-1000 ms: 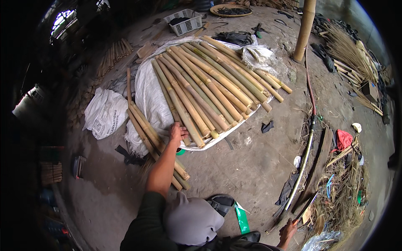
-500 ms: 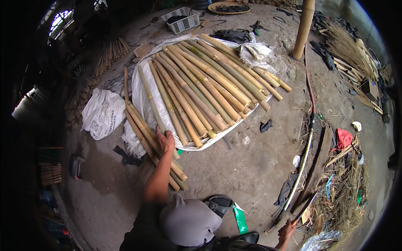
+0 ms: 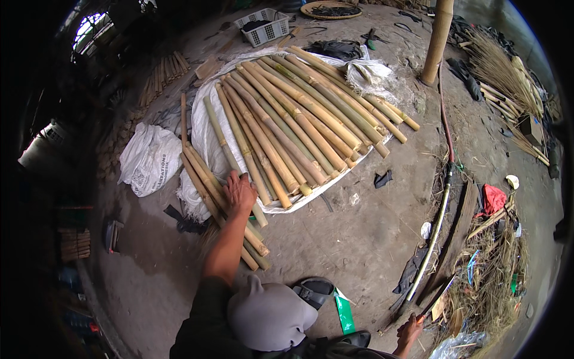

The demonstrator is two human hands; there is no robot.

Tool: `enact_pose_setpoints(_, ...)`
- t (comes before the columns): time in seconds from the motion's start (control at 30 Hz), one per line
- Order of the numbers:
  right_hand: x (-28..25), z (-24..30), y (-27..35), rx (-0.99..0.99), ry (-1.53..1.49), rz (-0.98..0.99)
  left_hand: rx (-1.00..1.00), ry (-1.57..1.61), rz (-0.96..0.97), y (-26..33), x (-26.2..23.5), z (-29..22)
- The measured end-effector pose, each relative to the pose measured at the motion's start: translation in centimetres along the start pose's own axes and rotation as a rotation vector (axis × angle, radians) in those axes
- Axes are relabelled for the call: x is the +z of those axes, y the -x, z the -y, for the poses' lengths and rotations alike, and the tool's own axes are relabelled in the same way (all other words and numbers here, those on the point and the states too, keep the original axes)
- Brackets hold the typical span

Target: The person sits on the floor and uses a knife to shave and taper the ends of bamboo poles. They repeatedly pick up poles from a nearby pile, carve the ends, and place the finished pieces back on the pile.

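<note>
Several bamboo poles [image 3: 299,119] lie fanned out on white woven sacking [image 3: 200,122]. At the left edge of the fan is a greenish bamboo pole [image 3: 219,134]. My left hand [image 3: 240,192] is closed over it near its near end, knuckles up; the fingertips are partly hidden. Beside that hand, a few more bamboo poles [image 3: 200,179] lie slanting in a small group. Low at the right, my right hand [image 3: 409,332] is wrapped round the handle of a long knife [image 3: 438,297]. Its dark blade points up and away, over the edge of the debris.
A bamboo post [image 3: 437,42] stands at the far right. Below it run a hose [image 3: 445,128] and a dark plank [image 3: 457,239], beside a heap of dry stalks [image 3: 490,281]. A white crate [image 3: 263,29] and a round woven tray [image 3: 330,10] sit at the back.
My left hand has shifted slightly up and to the right along the greenish pole, its back now turned more upward. The right hand and knife look nearly the same. The view has shifted slightly.
</note>
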State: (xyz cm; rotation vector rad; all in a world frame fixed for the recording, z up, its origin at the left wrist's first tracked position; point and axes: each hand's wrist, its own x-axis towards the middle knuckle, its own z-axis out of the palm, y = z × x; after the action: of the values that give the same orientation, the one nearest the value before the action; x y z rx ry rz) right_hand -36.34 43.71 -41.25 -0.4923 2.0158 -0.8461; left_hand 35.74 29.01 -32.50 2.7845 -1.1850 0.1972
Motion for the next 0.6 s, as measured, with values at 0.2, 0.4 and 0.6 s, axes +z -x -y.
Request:
enact_pose_setpoints(0.2, -0.1, -0.1, 0.1, -0.026, 0.016, 0.004, -0.174, 0.048, 0.108, -2.8, -1.5, 1.9)
enact_pose_setpoints(0.4, 0.2, 0.4, 0.3, -0.030, 0.022, -0.003, -0.249, 0.362, 0.236, -2.4, 2.6, -0.6)
enact_pose_setpoints(0.6, 0.1, 0.7, 0.4, -0.030, 0.027, 0.032, -0.286, 0.447, 0.183, -4.1, 7.3, 0.6)
